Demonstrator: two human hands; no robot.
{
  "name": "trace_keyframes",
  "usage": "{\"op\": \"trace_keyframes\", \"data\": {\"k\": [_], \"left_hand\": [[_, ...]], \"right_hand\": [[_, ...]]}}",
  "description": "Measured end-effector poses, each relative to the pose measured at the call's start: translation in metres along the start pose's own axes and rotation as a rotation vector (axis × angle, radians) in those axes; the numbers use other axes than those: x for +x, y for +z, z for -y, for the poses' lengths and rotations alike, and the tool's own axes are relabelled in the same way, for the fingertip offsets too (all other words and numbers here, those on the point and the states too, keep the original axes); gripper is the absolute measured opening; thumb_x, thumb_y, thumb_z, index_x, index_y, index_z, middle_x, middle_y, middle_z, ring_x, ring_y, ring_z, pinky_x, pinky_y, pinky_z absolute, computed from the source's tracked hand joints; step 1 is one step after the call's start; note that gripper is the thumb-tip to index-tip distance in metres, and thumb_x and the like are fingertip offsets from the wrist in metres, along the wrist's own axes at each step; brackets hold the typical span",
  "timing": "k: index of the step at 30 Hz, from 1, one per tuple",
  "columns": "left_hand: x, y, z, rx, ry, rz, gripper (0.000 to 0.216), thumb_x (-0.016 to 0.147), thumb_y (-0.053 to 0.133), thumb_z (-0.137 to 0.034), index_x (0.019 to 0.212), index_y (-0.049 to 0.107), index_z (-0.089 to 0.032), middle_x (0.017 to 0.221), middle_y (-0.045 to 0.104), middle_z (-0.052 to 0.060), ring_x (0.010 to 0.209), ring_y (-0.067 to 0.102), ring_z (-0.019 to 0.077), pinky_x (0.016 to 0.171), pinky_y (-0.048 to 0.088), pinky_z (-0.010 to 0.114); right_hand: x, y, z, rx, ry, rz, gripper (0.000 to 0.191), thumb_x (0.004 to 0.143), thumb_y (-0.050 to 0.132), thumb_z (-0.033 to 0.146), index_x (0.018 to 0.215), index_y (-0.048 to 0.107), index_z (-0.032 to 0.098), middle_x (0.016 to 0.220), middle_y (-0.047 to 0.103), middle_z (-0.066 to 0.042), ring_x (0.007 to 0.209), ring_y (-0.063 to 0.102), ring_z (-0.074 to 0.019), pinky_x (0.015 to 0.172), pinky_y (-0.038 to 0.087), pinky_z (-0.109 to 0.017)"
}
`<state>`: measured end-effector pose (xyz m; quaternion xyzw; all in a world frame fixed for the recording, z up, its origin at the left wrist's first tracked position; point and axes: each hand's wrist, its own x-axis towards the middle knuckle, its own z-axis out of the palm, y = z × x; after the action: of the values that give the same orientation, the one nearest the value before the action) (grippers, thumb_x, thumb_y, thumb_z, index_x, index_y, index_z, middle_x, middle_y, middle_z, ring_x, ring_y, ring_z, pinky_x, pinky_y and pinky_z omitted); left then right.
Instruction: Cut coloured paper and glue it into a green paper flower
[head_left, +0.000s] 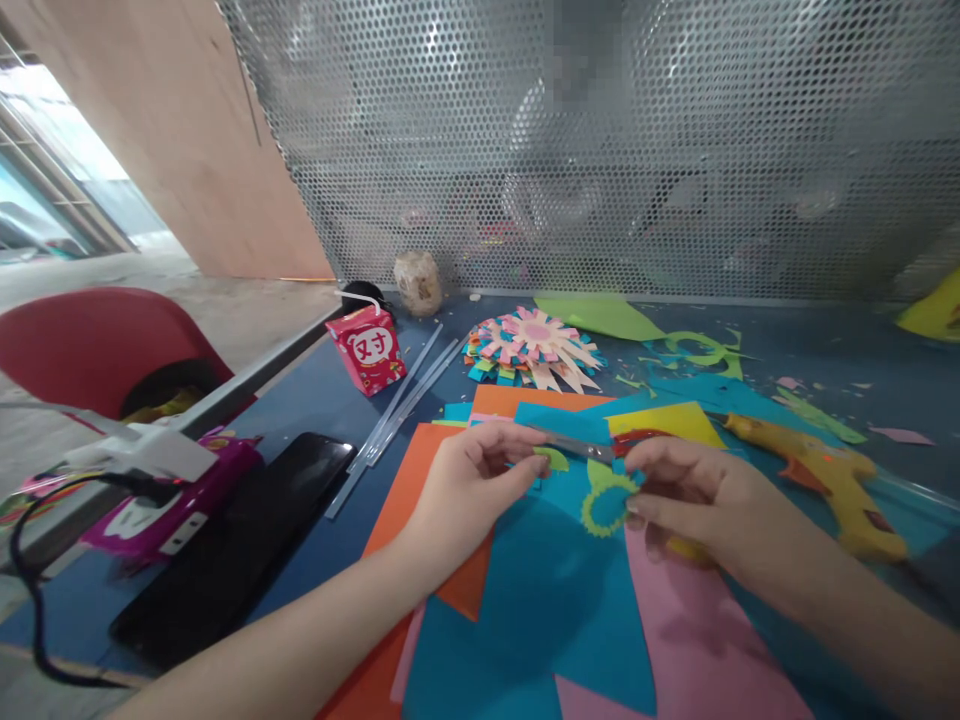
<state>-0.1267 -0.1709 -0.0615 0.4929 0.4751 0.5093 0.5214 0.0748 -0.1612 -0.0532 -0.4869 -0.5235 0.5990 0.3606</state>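
Scissors (600, 452), where are they?
On or just over the blue paper (540, 590), at twelve o'clock from the toothed green ring (589, 510); blades point to nine, toward the left hand (476, 475).
And that hand?
Narrow: finger and thumb just apart near the blade tip; I can't tell whether they pinch anything.
The right hand (697, 490)?
Curled at the red handle, fingertips by the ring's three o'clock edge; which it grips, I can't tell.
Elsewhere on the worktop (300, 400)?
From the ring, yellow glue gun (840, 470) at three, paper rosettes (536, 332) at eleven, drink carton (369, 352) at ten.
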Motion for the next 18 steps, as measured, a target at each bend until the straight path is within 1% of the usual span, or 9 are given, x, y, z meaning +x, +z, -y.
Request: {"op": "trace_keyframes", "data": {"k": [3, 6, 10, 12, 14, 15, 16, 17, 18], "left_hand": [[0.002, 0.0, 0.001, -0.079, -0.091, 0.029, 0.014, 0.069, 0.07, -0.017, 0.082, 0.067, -0.015, 0.069, 0.07, 0.002, 0.066, 0.065, 0.0118, 0.05, 0.045, 0.018], [0.003, 0.0, 0.001, -0.13, -0.13, 0.022, 0.015, 0.068, 0.071, -0.018, 0.081, 0.067, -0.014, 0.07, 0.071, 0.002, 0.066, 0.066, 0.0126, 0.049, 0.045, 0.018], [0.003, 0.001, 0.0, -0.134, -0.159, 0.005, 0.015, 0.066, 0.072, -0.018, 0.079, 0.066, -0.013, 0.067, 0.07, 0.003, 0.062, 0.065, 0.0121, 0.048, 0.044, 0.018], [0.002, 0.002, 0.0, -0.112, -0.153, 0.002, 0.014, 0.067, 0.071, -0.019, 0.079, 0.066, -0.013, 0.065, 0.07, 0.003, 0.06, 0.063, 0.0115, 0.047, 0.044, 0.018], [-0.001, 0.002, 0.0, -0.077, -0.064, -0.026, 0.014, 0.068, 0.071, -0.018, 0.081, 0.065, -0.015, 0.067, 0.069, 0.002, 0.061, 0.062, 0.0111, 0.05, 0.045, 0.019], [-0.003, 0.001, 0.0, -0.05, 0.024, -0.048, 0.014, 0.069, 0.07, -0.018, 0.082, 0.065, -0.016, 0.07, 0.069, 0.002, 0.063, 0.062, 0.0113, 0.053, 0.046, 0.02], [-0.006, 0.0, 0.0, -0.016, 0.139, -0.068, 0.014, 0.071, 0.069, -0.017, 0.084, 0.064, -0.017, 0.075, 0.07, 0.002, 0.066, 0.063, 0.0116, 0.057, 0.048, 0.021], [-0.008, -0.002, -0.001, 0.027, 0.277, -0.081, 0.013, 0.072, 0.067, -0.015, 0.085, 0.064, -0.018, 0.079, 0.07, 0.002, 0.069, 0.063, 0.0121, 0.061, 0.049, 0.023], [-0.01, -0.003, -0.002, 0.083, 0.422, -0.082, 0.014, 0.074, 0.066, -0.012, 0.086, 0.064, -0.02, 0.083, 0.071, 0.002, 0.072, 0.064, 0.0127, 0.065, 0.05, 0.024]], "right_hand": [[0.004, 0.0, -0.002, 0.063, 0.001, -0.073, 0.039, 0.049, 0.084, 0.038, 0.073, 0.06, 0.019, 0.059, 0.061, 0.003, 0.05, 0.06, -0.0136, 0.045, 0.053, -0.025], [0.005, 0.001, -0.003, 0.094, 0.014, -0.089, 0.04, 0.047, 0.085, 0.039, 0.071, 0.059, 0.02, 0.058, 0.06, 0.003, 0.049, 0.059, -0.0128, 0.05, 0.054, -0.027], [0.003, 0.004, -0.004, 0.047, 0.035, -0.044, 0.036, 0.052, 0.083, 0.04, 0.071, 0.058, 0.02, 0.052, 0.06, 0.004, 0.047, 0.058, -0.0122, 0.048, 0.053, -0.026], [0.002, 0.004, -0.006, -0.02, -0.004, -0.028, 0.032, 0.057, 0.08, 0.041, 0.07, 0.059, 0.02, 0.055, 0.062, 0.002, 0.048, 0.059, -0.0133, 0.049, 0.053, -0.026], [0.002, 0.001, -0.008, -0.124, -0.14, -0.046, 0.024, 0.065, 0.076, 0.038, 0.071, 0.059, 0.021, 0.064, 0.065, 0.001, 0.052, 0.062, -0.014, 0.05, 0.055, -0.026], [0.001, -0.002, -0.009, -0.214, -0.269, -0.066, 0.018, 0.069, 0.073, 0.033, 0.071, 0.06, 0.022, 0.07, 0.066, 0.001, 0.057, 0.064, -0.0145, 0.053, 0.056, -0.026], [0.0, -0.005, -0.01, -0.331, -0.446, -0.064, 0.01, 0.072, 0.071, 0.027, 0.074, 0.061, 0.024, 0.075, 0.067, 0.001, 0.063, 0.066, -0.015, 0.058, 0.056, -0.025], [-0.003, -0.008, -0.012, -0.462, -0.64, -0.05, 0.008, 0.075, 0.067, 0.02, 0.078, 0.063, 0.026, 0.081, 0.068, 0.001, 0.07, 0.067, -0.015, 0.064, 0.057, -0.024], [-0.006, -0.011, -0.013, -0.599, -0.84, -0.02, 0.017, 0.076, 0.063, 0.015, 0.084, 0.064, 0.029, 0.085, 0.069, 0.002, 0.078, 0.067, -0.0155, 0.071, 0.056, -0.023]]}}
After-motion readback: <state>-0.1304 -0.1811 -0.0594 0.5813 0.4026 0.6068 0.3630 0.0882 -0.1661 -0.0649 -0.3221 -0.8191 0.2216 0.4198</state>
